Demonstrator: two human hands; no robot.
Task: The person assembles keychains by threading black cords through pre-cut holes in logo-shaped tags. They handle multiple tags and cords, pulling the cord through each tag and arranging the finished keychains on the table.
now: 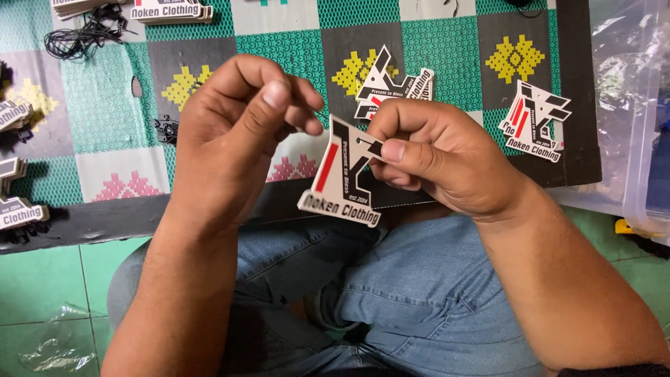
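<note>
My right hand (433, 157) pinches a die-cut card tag (342, 178), black, white and red, by its upper right part and holds it tilted above my lap. My left hand (241, 129) hovers just left of the tag with thumb and fingers pinched together; anything between the fingertips is too small to see. Both hands are above the near edge of a patterned mat (112, 98) in green, grey, yellow and pink.
More tags of the same shape lie on the mat: a small pile (394, 87) behind my hands, another pile (534, 122) at the right, stacks at the left edge (17, 209) and the top (167, 10). Black strings (80, 35) lie top left. A clear plastic box (642, 139) stands at the right.
</note>
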